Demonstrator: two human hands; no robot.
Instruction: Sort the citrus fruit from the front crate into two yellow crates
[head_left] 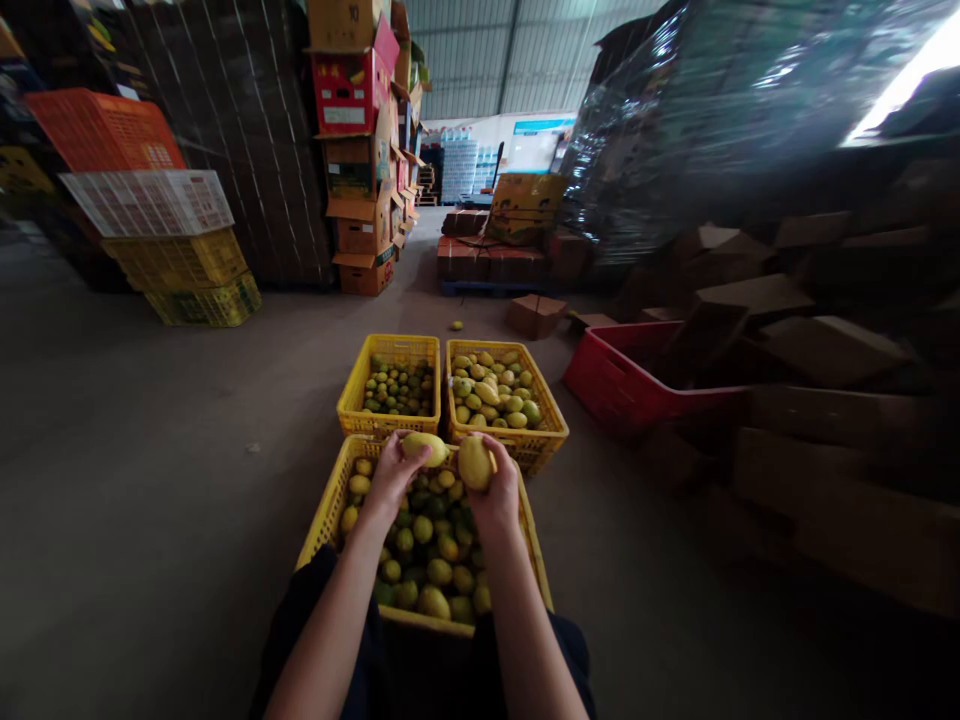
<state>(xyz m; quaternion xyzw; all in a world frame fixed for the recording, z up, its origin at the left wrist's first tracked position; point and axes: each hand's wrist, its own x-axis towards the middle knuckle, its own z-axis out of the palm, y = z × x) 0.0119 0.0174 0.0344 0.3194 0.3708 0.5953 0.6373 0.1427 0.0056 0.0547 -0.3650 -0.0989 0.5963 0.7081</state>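
Note:
My left hand (391, 478) is closed on a long yellow-green fruit (424, 449). Beside it, my right hand (501, 492) grips a rounder yellow fruit (475, 463). Both hands are raised over the far part of a large yellow crate (319, 505) that holds many green and yellow fruits (439, 572). Just beyond stand two more yellow crates: the left one (346, 400) has small greenish fruits (397, 385), and the right one (553, 418) has larger yellow fruits (487, 392). My forearms cover parts of the near crate.
A red crate (615, 385) stands at the right near a heap of cardboard (832, 350). Stacked crates (176, 258) are at the left. Box stacks (360, 180) and a loaded pallet (487, 265) stand farther back. One fruit (457, 325) lies on the floor.

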